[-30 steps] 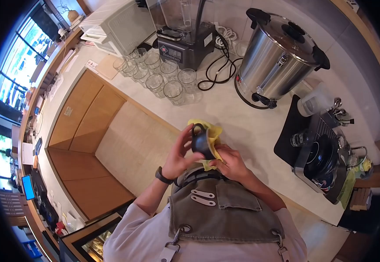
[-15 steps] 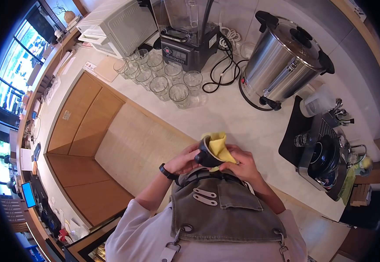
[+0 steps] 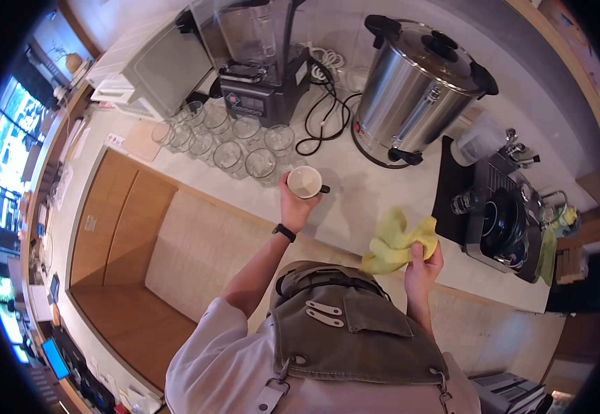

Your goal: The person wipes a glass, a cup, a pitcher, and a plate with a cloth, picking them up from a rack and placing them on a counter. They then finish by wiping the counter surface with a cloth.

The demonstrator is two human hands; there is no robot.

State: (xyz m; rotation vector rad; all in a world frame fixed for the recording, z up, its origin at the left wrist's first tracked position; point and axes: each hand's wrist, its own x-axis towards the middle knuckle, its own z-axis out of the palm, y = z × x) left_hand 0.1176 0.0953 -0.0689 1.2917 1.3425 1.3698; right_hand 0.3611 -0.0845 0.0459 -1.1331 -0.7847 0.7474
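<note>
Pointing handle [image 3: 325, 189] rightward, upright mug [image 3: 305, 182] fills curled left grip [image 3: 296, 208]; right grip [image 3: 423, 268] pinches cloth [image 3: 396, 241].

Pale desk [image 3: 376, 190]: clear glasses [image 3: 229, 159] grouped nr blender [image 3: 262, 100]; blk cable [image 3: 326, 131] btwn blender & steel urn [image 3: 410, 96]; blk mat [image 3: 449, 200] w/ dish rack [image 3: 476, 238], nr urn.

Can't see top of blender [image 3: 282, 93], cut by upper edge; can't read panel [image 3: 247, 105], too small; can't fully see left hand [image 3: 296, 208] behind mug [image 3: 305, 182].
</note>
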